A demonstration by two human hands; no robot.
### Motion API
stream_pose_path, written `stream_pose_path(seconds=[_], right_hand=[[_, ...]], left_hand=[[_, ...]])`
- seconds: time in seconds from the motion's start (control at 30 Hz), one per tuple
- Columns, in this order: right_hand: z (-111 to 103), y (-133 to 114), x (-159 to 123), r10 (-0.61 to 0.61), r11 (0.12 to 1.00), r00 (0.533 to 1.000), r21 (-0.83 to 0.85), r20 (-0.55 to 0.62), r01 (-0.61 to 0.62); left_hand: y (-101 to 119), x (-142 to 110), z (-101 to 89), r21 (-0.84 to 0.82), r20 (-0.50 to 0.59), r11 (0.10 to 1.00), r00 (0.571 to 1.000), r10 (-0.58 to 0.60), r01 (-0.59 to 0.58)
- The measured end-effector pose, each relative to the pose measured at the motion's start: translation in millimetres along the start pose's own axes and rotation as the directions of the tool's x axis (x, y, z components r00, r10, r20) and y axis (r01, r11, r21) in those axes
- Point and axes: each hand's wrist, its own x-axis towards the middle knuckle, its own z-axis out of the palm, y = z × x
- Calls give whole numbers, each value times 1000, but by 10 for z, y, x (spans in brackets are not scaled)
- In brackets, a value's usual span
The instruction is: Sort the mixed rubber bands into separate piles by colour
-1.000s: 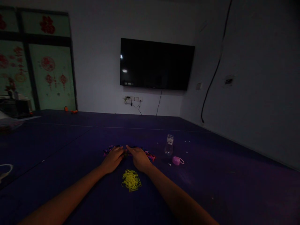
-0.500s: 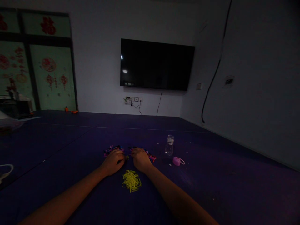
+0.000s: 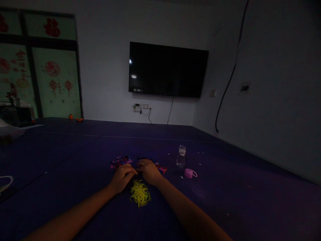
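My left hand [image 3: 121, 178] and my right hand [image 3: 148, 170] rest side by side on a dark purple mat [image 3: 75, 160], fingers curled and meeting just above a small heap of yellow rubber bands [image 3: 139, 193]. Beyond the hands lies a spread of pink, blue and dark bands [image 3: 120, 161]. Whatever the curled fingers pinch is too dim to make out.
A small clear bottle [image 3: 181, 156] stands to the right of the hands, with a pink lid [image 3: 190, 173] lying in front of it. A black television [image 3: 167, 69] hangs on the far wall. A white object [image 3: 5, 182] lies at the left edge.
Both hands have drawn back from the mixed-colour bands toward the yellow heap, their fingers curling from flat to closed.
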Motion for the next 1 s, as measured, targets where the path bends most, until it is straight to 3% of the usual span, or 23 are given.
stream_pose_path(seconds=[0.1,0.2,0.3,0.4,0.67,0.83,1.0], right_hand=[[29,-1,22,-103,994,994,38,-23,104],[61,-23,38,-142,989,989,41,-41,144],[64,-42,36,-102,994,993,42,-62,105],[35,-46,23,19,1000,997,16,-72,-18],[-51,-89,17,305,946,952,-106,-31,-307],[-54,-98,23,339,934,941,-112,-15,-339],[-52,-100,27,345,935,939,-91,-5,-344]], left_hand=[[-89,55,-12,109,-68,992,996,-57,65],[-145,88,13,248,-25,964,996,-89,93],[-143,86,50,373,26,923,993,-114,96],[-123,77,67,425,79,903,992,-100,57],[-160,96,56,323,103,946,995,-12,-22],[-169,93,59,241,134,965,988,78,-109],[-173,101,72,241,83,969,996,41,-60]])
